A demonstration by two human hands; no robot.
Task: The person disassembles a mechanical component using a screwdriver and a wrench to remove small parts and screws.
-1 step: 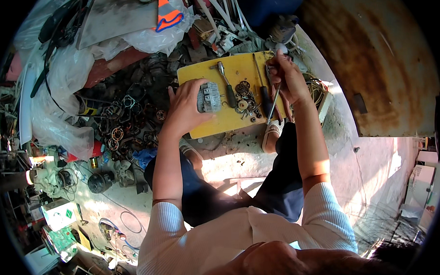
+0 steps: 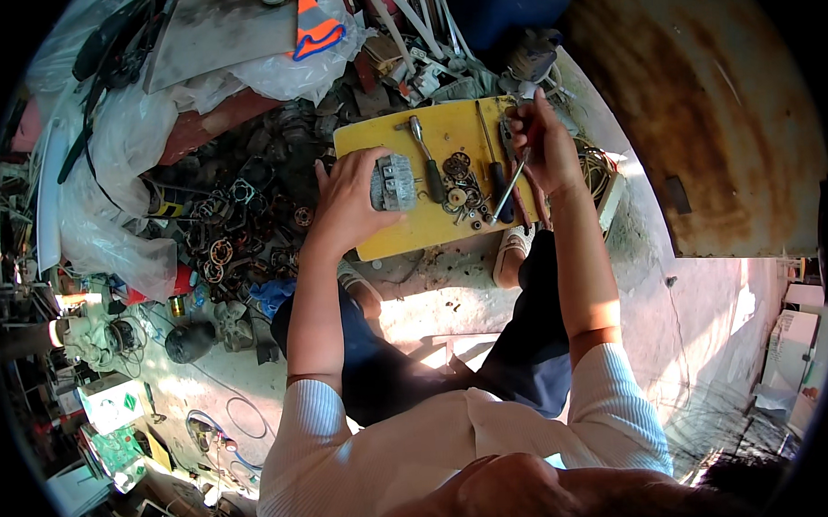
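My left hand (image 2: 350, 195) is wrapped round a grey finned metal housing (image 2: 396, 183), which rests on a yellow board (image 2: 386, 238). Above the board's right side my right hand (image 2: 549, 146) grips a screwdriver (image 2: 511, 188); its bare shaft slants down to the left, and the fingers hide most of its handle. Under that shaft lie a second screwdriver with a black handle (image 2: 497, 175) and red-handled pliers (image 2: 523, 209). Between the hands are a ratchet wrench with a dark grip (image 2: 431, 171), a dark gear (image 2: 456, 165) and several small washers and rings (image 2: 471, 202).
Left of the board lies a heap of greasy metal parts (image 2: 239, 210), with plastic sheeting (image 2: 111, 205) beyond. A rusty panel (image 2: 710, 111) stands at the right, near coiled cable (image 2: 598, 175). A blue container (image 2: 506, 9) is at the back. My feet flank the board's near edge.
My right hand has turned slightly, and the tip of the screwdriver in it has swung left and a little up. My left hand and the housing have not moved.
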